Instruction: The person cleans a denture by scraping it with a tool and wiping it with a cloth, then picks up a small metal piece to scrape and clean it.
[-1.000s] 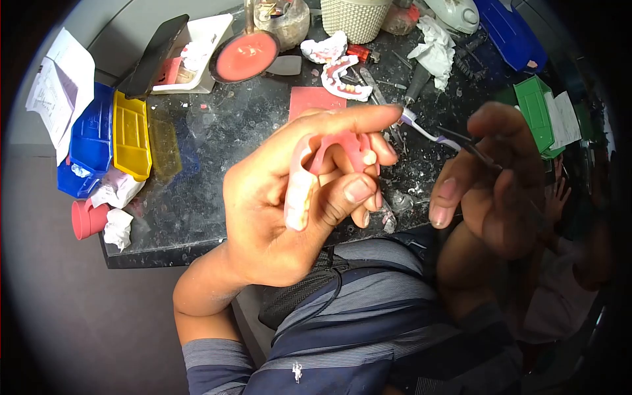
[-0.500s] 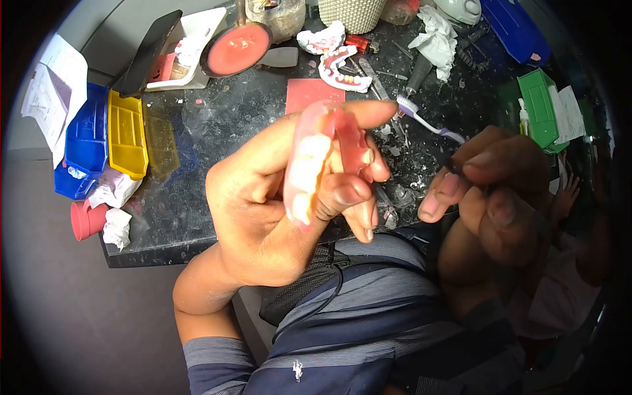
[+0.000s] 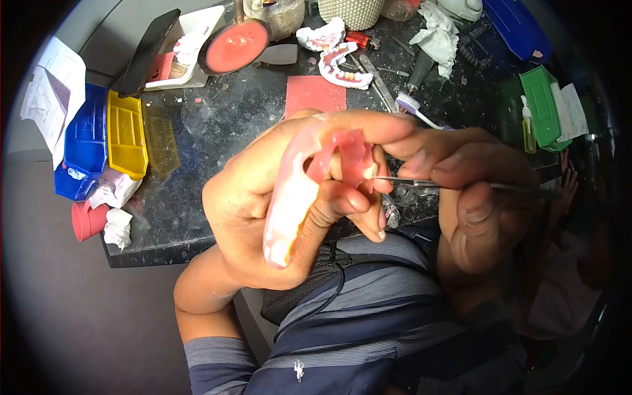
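Observation:
My left hand [image 3: 245, 197] is closed round a pink denture [image 3: 288, 209] with a row of pale teeth, held up above the table's front edge. Its index finger curls over the top and the thumb presses on the inner side. From the right comes my right hand [image 3: 484, 181], pinching a thin metal dental carver [image 3: 409, 182]. The carver's tip meets the denture's far side at a tooth, or lies right beside it. My right fingertips are close to the left index finger.
Behind my hands lie a pink wax sheet [image 3: 315, 94], plaster models with teeth [image 3: 343, 67], a toothbrush [image 3: 409, 103] and a pan of pink wax [image 3: 236, 47]. A yellow bin [image 3: 128, 135] and a blue bin [image 3: 87, 128] stand left, a green bin [image 3: 544, 105] right.
My right hand has moved left and the carver's tip has come to the denture. My left hand has tilted the denture, its near end shifting left and down.

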Motion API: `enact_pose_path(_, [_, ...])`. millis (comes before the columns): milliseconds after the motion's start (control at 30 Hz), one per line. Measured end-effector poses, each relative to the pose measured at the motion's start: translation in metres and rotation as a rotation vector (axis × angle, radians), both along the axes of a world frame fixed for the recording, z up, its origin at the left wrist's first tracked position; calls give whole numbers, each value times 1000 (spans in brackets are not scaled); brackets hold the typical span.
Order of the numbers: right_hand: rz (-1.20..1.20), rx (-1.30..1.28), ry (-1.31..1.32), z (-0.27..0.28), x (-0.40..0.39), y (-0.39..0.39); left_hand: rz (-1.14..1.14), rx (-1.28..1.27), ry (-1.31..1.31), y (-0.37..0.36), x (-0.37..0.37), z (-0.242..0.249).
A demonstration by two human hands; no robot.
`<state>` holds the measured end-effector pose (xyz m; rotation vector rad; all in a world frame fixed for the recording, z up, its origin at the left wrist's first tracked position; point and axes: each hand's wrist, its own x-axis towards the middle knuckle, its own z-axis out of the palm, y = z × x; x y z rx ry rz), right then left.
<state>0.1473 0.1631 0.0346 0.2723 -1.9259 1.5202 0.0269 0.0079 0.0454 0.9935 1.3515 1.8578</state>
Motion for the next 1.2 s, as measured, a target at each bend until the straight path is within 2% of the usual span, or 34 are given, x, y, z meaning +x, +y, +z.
enact_pose_path(100, [-24, -86, 13, 2, 0, -10, 26, -16, -19, -1, 1, 1])
enact_pose_path(167, [-113, -230, -64, 6, 1, -17, 39, -25, -29, -1, 2, 0])
enact_pose_path(367, [-196, -255, -49, 5, -2, -24, 23, -33, -17, -2, 0, 0])
enact_pose_path(600, [-160, -210, -111, 8, 0, -18, -32, -24, -24, -6, -5, -9])
enact_pose_path(667, [-165, -204, -107, 8, -1, -18, -83, 179, 134, -4, -8, -21])
enact_pose_path(767, [-198, -251, -76, 5, -1, -24, -195, 207, 189, -6, -19, -27])
enact_pose_path(900, [-227, -202, -84, 5, 0, -23, -146, 194, 133, -5, -13, -24])
enact_pose_path(967, [-223, -186, -85, 4, 0, -23, -145, 189, 196, -5, -16, -25])
enact_pose_path(1067, [-212, -284, -37, 0, -2, -28, -144, 205, 239, -4, -19, -27])
enact_pose_path(1200, [-163, -236, -55, -1, -1, -20, -136, 173, 196, -5, -14, -24])
